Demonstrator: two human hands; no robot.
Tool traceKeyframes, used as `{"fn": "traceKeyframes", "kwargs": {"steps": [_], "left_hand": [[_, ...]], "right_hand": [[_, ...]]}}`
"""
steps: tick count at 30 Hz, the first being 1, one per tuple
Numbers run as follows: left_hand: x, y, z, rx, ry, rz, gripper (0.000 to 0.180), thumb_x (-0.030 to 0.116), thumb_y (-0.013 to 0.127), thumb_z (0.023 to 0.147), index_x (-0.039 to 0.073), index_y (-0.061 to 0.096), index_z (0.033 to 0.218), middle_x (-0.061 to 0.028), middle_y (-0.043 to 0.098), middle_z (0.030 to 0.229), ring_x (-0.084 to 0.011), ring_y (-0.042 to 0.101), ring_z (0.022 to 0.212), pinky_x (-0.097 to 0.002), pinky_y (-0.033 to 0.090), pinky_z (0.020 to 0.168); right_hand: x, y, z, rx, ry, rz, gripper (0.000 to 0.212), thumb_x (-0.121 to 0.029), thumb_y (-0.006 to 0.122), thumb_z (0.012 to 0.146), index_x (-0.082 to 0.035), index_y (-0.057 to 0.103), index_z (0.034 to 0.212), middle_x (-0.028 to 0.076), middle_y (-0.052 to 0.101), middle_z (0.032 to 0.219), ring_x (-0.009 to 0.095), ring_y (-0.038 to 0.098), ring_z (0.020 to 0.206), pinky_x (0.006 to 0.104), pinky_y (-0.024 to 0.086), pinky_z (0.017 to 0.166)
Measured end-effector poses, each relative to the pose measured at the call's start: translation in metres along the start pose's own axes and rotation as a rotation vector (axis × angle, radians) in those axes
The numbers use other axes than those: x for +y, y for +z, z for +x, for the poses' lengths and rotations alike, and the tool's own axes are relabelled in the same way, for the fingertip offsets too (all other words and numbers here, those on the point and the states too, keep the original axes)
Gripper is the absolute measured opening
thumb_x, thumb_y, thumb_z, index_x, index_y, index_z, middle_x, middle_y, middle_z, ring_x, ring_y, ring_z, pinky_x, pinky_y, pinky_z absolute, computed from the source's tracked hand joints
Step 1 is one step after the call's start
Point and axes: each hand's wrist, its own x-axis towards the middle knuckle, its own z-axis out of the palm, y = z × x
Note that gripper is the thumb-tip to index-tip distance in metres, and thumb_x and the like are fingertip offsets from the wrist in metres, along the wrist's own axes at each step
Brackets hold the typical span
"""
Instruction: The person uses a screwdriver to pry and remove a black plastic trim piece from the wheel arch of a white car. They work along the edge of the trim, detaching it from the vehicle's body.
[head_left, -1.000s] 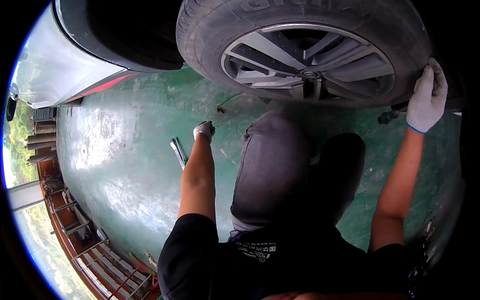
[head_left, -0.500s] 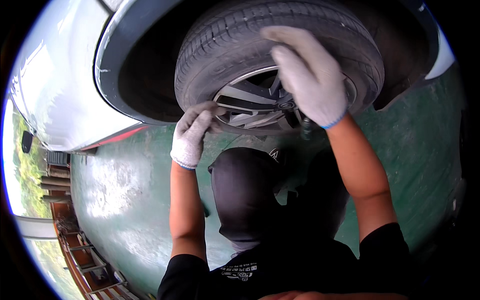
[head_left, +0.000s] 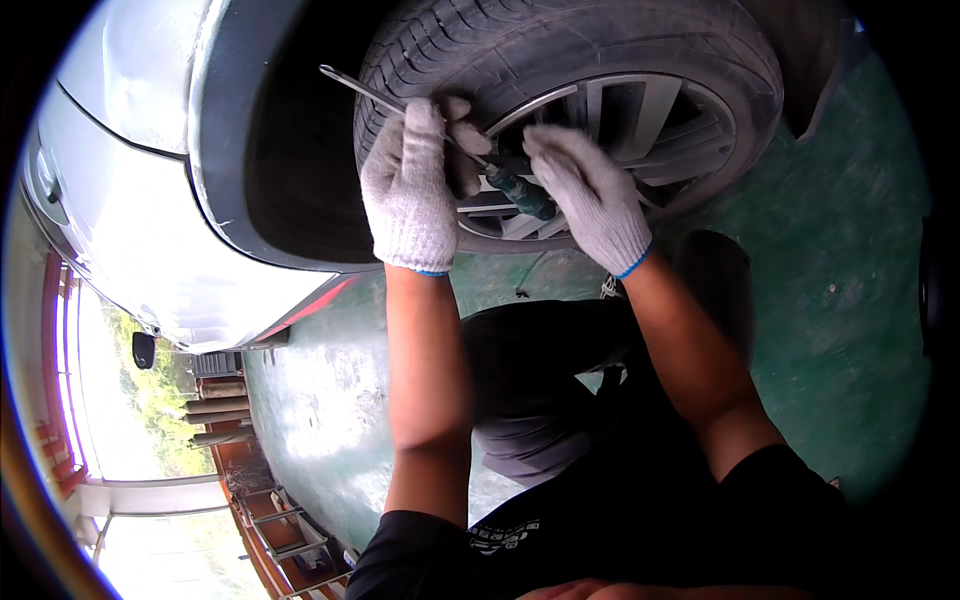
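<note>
My left hand [head_left: 412, 190], in a white knit glove, is closed around the thin metal shaft of a green-handled needle tool [head_left: 522, 195]. The shaft slants up to the left and ends in a small slotted tip. Its handle points down to the right, in front of the wheel rim [head_left: 655, 110]. Close beside the handle is my right hand [head_left: 592, 195], gloved too, its fingers stretched toward the rim and slightly blurred; I see nothing held in it. Behind both hands stands the tyre [head_left: 610, 45], fitted on the car, with its tread facing up and left.
The pale car body [head_left: 130, 150] and dark wheel arch [head_left: 280, 160] lie to the left. My bent knee [head_left: 545, 350] is below the wheel. Green floor [head_left: 830, 330] spreads to the right. Shelving [head_left: 290, 530] and stacked cylinders [head_left: 215, 410] stand far left.
The tool's shaft is now in my left hand; earlier only its handle showed below my right hand. My right hand has come down from the tyre's sidewall. The view has shifted.
</note>
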Motion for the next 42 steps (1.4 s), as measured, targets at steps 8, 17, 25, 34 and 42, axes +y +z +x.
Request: {"fn": "traceKeyframes", "kwargs": {"steps": [8,17,25,34,42], "left_hand": [[0.009,0.003,0.013,0.09,0.05,0.019,0.043,0.039,0.056,0.112,-0.001,0.073,0.112,-0.0053,0.073,0.078,-0.0094,0.056,0.054,-0.0212,0.038,0.05],[0.016,0.009,0.012,0.098,0.039,0.028,0.041,0.037,0.057,0.112,0.0,0.073,0.108,-0.0057,0.074,0.076,-0.007,0.055,0.052,-0.0211,0.042,0.049],[0.013,0.012,0.013,0.046,0.106,-0.09,0.044,0.037,0.055,0.113,-0.003,0.07,0.115,-0.0067,0.073,0.08,-0.0071,0.054,0.053,-0.0217,0.044,0.051],[0.004,0.019,-0.001,0.18,0.07,0.014,0.029,0.029,0.064,0.109,0.001,0.071,0.105,-0.0021,0.073,0.08,-0.0038,0.055,0.061,-0.0207,0.044,0.057],[-0.004,0.026,-0.003,0.234,0.137,-0.053,0.026,0.025,0.064,0.109,0.0,0.069,0.105,-0.0011,0.07,0.083,-0.0058,0.059,0.075,-0.0216,0.048,0.071]], "right_hand": [[0.016,-0.006,-0.021,-0.217,0.421,0.647,0.046,-0.003,0.051,0.109,0.001,0.046,0.154,0.015,0.07,0.12,0.017,0.068,0.098,0.0324,0.057,0.088],[0.022,-0.004,-0.022,-0.175,0.391,0.806,0.045,-0.006,0.051,0.11,0.003,0.048,0.154,0.018,0.069,0.117,0.017,0.062,0.092,0.0333,0.052,0.082],[0.022,-0.009,-0.021,-0.131,0.492,1.033,0.035,-0.027,0.055,0.112,0.001,0.061,0.131,0.011,0.068,0.101,0.015,0.062,0.081,0.029,0.049,0.068],[0.03,0.001,0.004,-0.79,0.67,1.453,0.052,-0.054,0.051,0.11,-0.004,0.065,0.116,0.001,0.052,0.066,0.01,0.041,0.048,0.0236,0.036,0.05],[-0.007,0.018,-0.007,-0.027,0.376,0.628,0.052,-0.001,0.069,0.1,-0.004,0.054,0.15,0.006,0.068,0.105,0.012,0.062,0.086,0.0259,0.053,0.076]]}}
